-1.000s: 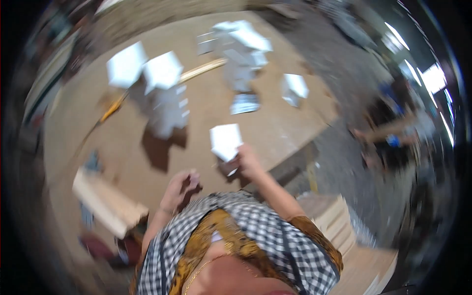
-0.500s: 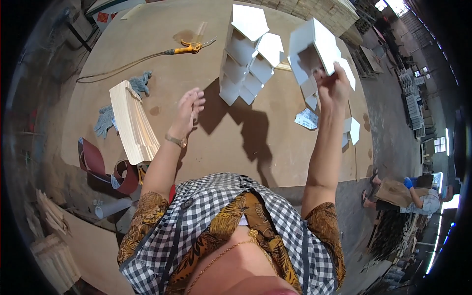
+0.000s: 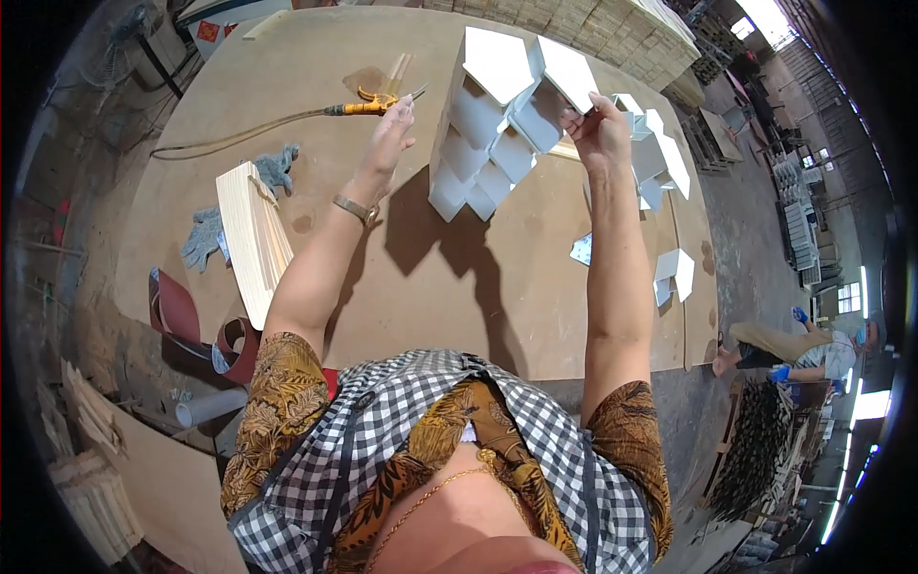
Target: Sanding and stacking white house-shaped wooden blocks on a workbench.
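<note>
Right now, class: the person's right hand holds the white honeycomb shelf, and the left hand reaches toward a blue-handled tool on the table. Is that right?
Not quite. The head view shows the tool near the left hand has an orange handle, not blue. The right hand does hold the white honeycomb shelf, and the tool lies on the table.

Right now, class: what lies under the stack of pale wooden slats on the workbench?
Grey cloth gloves poke out beside the stack of pale wooden slats on the workbench; whatever is directly beneath stays covered.

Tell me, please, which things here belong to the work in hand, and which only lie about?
In hand: right hand on white hexagon shelf stack; left hand near orange-handled tool.
Lying about: wooden slats, grey gloves, sandpaper rolls.
</note>
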### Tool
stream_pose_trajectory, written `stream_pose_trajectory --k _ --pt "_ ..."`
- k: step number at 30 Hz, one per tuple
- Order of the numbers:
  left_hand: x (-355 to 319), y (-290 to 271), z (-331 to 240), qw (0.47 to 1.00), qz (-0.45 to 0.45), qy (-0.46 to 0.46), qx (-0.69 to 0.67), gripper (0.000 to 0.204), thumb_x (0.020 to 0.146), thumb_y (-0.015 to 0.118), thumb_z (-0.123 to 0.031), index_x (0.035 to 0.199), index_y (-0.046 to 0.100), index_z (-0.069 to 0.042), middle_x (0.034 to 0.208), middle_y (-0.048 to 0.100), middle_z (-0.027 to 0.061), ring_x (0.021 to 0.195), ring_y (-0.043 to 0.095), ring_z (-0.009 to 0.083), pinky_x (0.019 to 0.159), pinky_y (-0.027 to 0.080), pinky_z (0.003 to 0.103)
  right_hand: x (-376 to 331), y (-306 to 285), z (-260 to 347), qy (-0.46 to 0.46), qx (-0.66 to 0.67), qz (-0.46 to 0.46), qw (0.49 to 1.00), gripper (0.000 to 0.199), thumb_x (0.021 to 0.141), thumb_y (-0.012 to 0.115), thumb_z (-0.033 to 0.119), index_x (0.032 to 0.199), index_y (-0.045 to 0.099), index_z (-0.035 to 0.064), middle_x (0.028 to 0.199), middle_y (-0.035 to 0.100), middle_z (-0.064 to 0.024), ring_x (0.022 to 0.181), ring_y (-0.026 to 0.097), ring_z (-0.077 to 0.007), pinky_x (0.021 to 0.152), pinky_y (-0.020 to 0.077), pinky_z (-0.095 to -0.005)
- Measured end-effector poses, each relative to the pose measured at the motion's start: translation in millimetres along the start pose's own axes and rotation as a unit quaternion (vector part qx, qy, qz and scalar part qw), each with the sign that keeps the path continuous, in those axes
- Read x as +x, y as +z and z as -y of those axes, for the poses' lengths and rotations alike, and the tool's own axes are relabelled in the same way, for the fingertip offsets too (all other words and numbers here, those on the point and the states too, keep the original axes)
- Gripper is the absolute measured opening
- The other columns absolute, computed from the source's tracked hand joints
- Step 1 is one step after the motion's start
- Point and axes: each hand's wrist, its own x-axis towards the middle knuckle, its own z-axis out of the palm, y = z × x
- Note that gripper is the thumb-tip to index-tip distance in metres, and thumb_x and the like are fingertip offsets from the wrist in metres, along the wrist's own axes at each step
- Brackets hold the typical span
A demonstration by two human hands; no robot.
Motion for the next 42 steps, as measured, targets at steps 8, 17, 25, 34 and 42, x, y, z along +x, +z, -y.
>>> stream_pose_trajectory --k 8,17,25,34,42 --pt "28.9 25.4 -5.9 0.999 0.025 0.008 0.021 0.054 0.086 0.033 -0.040 0.127 0.024 -0.007 0.130 0.028 0.0072 0.118 0.027 0.0180 0.091 0.025 0.033 9.7 -6.7 -8.9 0.010 -0.020 -0.014 1.000 0.026 0.078 0.041 0.013 0.094 0.045 -0.0069 0.077 0.057 -0.0175 0.056 0.054 -0.0210 0.056 0.0471 -0.0307" --pt "33.1 46.8 8.2 0.997 0.070 0.040 -0.010 0.058 0.087 0.035 -0.035 0.127 0.017 0.003 0.132 0.022 0.0128 0.121 0.022 0.0185 0.099 0.017 0.027 1.0 14.2 -9.3 0.007 0.020 -0.002 1.000 0.027 0.079 0.039 0.013 0.096 0.043 -0.0073 0.077 0.055 -0.0180 0.058 0.053 -0.0208 0.056 0.0463 -0.0304" --pt "37.6 47.8 15.8 0.994 0.075 0.072 -0.033 0.053 0.088 0.034 -0.029 0.127 0.017 0.003 0.131 0.024 0.0122 0.120 0.024 0.0175 0.097 0.020 0.026 -3.2 14.5 -11.1 -0.002 0.025 0.042 0.999 0.030 0.081 0.036 0.015 0.100 0.041 -0.0070 0.078 0.055 -0.0192 0.056 0.053 -0.0206 0.056 0.0466 -0.0316" --pt "23.8 55.0 1.9 0.998 0.037 0.046 -0.018 0.052 0.088 0.034 -0.030 0.127 0.019 0.002 0.130 0.026 0.0107 0.120 0.024 0.0170 0.098 0.019 0.026 -4.6 19.7 -3.8 0.030 -0.023 -0.007 0.999 0.029 0.079 0.036 0.014 0.097 0.041 -0.0092 0.077 0.055 -0.0215 0.053 0.053 -0.0205 0.052 0.0483 -0.0321" --pt "5.9 42.1 17.5 1.000 -0.022 -0.004 -0.011 0.054 0.088 0.034 -0.033 0.128 0.017 -0.002 0.133 0.021 0.0096 0.122 0.022 0.0176 0.099 0.017 0.027 -25.6 1.2 10.4 0.075 -0.059 -0.075 0.993 0.037 0.086 0.036 0.033 0.090 0.049 -0.0012 0.064 0.057 -0.0135 0.048 0.054 -0.0184 0.043 0.0429 -0.0257"
